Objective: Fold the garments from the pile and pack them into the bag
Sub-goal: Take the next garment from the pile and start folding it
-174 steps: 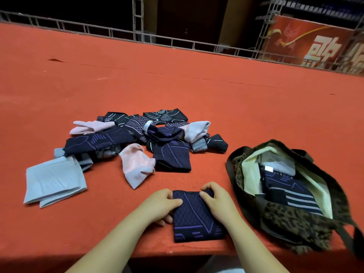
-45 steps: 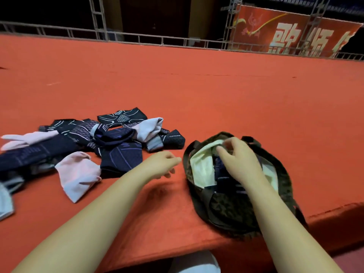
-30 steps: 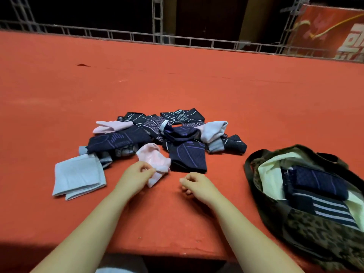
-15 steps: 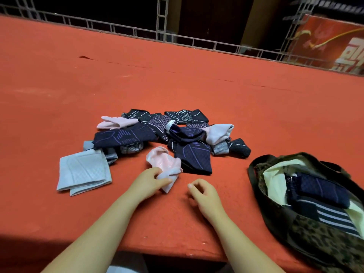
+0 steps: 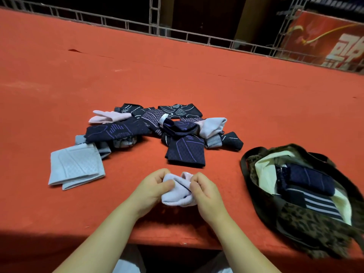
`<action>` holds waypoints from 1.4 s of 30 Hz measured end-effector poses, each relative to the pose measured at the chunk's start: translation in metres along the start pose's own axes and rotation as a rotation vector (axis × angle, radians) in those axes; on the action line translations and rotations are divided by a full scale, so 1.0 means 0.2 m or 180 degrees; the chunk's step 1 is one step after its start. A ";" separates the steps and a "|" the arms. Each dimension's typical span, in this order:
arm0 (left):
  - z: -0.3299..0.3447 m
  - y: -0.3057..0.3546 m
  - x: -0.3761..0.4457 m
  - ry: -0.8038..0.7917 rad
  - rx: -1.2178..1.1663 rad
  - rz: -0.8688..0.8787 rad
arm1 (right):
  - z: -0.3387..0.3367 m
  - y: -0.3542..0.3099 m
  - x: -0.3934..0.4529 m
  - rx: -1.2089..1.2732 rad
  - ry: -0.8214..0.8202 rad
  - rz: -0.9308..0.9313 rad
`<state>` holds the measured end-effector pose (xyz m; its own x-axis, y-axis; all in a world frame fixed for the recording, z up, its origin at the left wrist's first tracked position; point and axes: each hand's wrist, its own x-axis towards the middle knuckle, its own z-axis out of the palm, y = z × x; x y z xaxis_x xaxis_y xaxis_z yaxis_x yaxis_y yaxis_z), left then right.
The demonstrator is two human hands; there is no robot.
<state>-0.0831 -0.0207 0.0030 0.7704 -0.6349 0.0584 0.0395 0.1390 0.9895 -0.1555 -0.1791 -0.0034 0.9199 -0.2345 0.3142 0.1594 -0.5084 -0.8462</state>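
A: Starting nearest. Where is the garment sitting right now?

B: The pale pink garment (image 5: 178, 194) is being held bunched between both hands, just above the near edge of the red table (image 5: 216, 99). The left hand (image 5: 151, 189) is gripping its left end with fingers curled over; the right hand (image 5: 205, 194) is pinching its right end. The hands are close together, the cloth bridging them.

A: Which way is it lying?

B: Its long axis is running left to right, hand to hand, but it is crumpled, so that is a rough reading. Neither hand is nearer; each is holding an end. My judgement: it is being opened out for a fold on the bare patch directly below.

A: And the bag?

B: The camouflage bag (image 5: 307, 223) is lying open to the right, on the right hand's side, near but not touching. So packing will likely be falling to the right hand. Inside, a dark navy folded piece (image 5: 309, 182) is lying on a striped one (image 5: 319, 207); I am counting two, more may be hidden.

A: Moving farther out?

B: A grey folded garment (image 5: 75, 167) is lying to the left. Beyond the hands, a navy folded piece (image 5: 186, 153) is sitting at the front of the pile (image 5: 157, 125).

A: Count for the pile?

B: Overlapping too much for an exact figure. I am making out two pale pieces, one pink at far left, one at right, and several dark patterned ones. One bag, one garment in hand.
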 end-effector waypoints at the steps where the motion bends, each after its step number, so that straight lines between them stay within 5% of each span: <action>1: 0.01 0.01 0.00 0.0076 0.0027 0.0014 | 0.00 -0.01 -0.01 0.0189 0.0039 0.0134; 10: 0.00 0.06 0.03 0.1224 0.0626 0.0137 | 0.01 -0.13 0.02 0.1176 0.0399 0.1078; 13: 0.00 0.09 0.05 0.1249 0.0675 0.0120 | 0.00 -0.19 0.03 0.1282 0.0380 0.1343; 17: 0.04 0.17 -0.02 0.1764 0.0949 0.0919 | -0.03 -0.19 0.05 0.1022 0.0679 0.1395; 22: 0.16 0.16 -0.11 0.0573 0.2296 0.1414 | 0.02 -0.23 0.04 0.1583 0.0872 0.1552; 29: 0.04 0.10 -0.07 0.0385 0.2548 0.1575 | 0.03 -0.25 0.03 0.2353 0.0436 0.1673; 37: 0.02 0.28 -0.02 0.0350 0.1225 0.0409 | -0.22 -0.22 0.03 0.1662 -0.1918 0.1436; 39: 0.03 0.30 -0.02 0.0127 0.0584 0.0137 | -0.26 -0.21 0.03 0.1677 -0.1911 0.1519; 42: 0.03 0.31 -0.03 -0.0137 0.0633 -0.0244 | -0.25 -0.19 0.03 0.1866 -0.1512 0.1595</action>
<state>-0.0893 -0.0126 0.0642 0.7419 -0.6703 -0.0167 -0.0325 -0.0609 0.9976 -0.1742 -0.2016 0.0517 0.9609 0.1181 -0.2506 -0.2622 0.0952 -0.9603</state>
